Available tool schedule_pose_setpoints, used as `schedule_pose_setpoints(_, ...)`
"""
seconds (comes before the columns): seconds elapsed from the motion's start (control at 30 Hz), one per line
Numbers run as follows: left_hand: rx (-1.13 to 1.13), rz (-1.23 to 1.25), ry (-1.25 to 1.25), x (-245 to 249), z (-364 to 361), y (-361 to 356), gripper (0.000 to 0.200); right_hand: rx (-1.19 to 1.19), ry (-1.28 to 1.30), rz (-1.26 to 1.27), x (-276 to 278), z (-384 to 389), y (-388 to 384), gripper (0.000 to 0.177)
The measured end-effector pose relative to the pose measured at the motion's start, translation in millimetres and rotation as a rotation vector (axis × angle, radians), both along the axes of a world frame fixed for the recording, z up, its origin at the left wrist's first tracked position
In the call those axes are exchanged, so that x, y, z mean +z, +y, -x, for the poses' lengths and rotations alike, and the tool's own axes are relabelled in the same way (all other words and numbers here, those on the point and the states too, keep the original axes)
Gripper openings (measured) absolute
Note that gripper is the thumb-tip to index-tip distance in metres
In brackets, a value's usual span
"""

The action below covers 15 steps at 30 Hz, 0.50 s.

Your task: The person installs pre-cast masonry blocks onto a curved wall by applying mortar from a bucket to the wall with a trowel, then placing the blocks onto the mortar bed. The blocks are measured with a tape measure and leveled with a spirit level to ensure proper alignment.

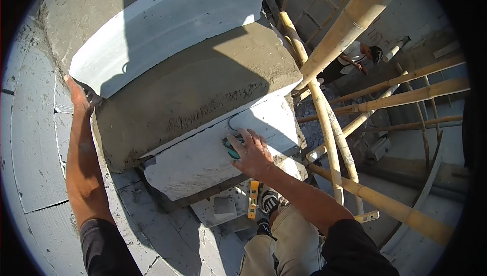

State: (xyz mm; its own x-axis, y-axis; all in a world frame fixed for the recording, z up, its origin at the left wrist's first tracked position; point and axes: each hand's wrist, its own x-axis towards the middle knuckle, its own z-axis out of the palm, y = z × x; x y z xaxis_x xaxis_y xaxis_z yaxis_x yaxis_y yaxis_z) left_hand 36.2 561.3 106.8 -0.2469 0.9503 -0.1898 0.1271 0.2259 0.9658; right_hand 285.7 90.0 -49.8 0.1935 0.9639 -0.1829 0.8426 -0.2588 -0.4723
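At the left end of a curved white block (187,14), my left hand (81,96) grips its lower corner. Some fingers of that hand are hidden in shadow at the block's end. My right hand (253,154) is closed around a small black-and-teal tape measure (233,146), in front of the sunlit face of a lower white block (203,159). Most of the tape measure's case is covered by the fingers. Wet grey mortar (187,91) covers the step between the two blocks, with a rough patch near its front edge.
A yellow spirit level (253,200) stands by my shoe (269,200). Bamboo scaffold poles (324,98) cross on the right, one slanting close to the step's right end. Below, beyond the poles, another person (355,55) is at work. Grey blocks (38,134) curve along the left.
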Motion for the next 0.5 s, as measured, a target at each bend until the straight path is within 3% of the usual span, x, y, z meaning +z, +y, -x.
schedule_pose_setpoints(0.2, -0.014, 0.040, 0.274, 7, 20, 8, 0.108, 0.080, -0.041, 0.122, -3, -2, 13, 0.085)
schedule_pose_setpoints(0.23, 0.013, 0.002, 0.370, 0, 29, 16, 0.107, 0.095, -0.059, 0.114, -4, -2, 14, 0.084)
schedule_pose_setpoints(0.33, 0.094, 0.016, 0.278, -4, 38, 19, 0.099, 0.119, -0.084, 0.103, -3, -5, 15, 0.083)
schedule_pose_setpoints(0.37, 0.066, -0.067, 0.401, -9, 41, 10, 0.094, 0.115, -0.068, 0.106, 0, -5, 12, 0.083)
schedule_pose_setpoints(0.4, 0.045, -0.393, 0.614, -1, 15, -44, 0.087, 0.113, -0.051, 0.110, 8, -5, 7, 0.083)
schedule_pose_setpoints(0.43, -0.047, -0.492, 0.472, 15, -16, -103, 0.077, 0.063, 0.013, 0.093, 17, -1, 0, 0.085)
schedule_pose_setpoints(0.5, -0.378, -0.443, 0.339, 7, -28, -175, 0.063, -0.032, 0.126, 0.050, 39, 5, -19, 0.087)
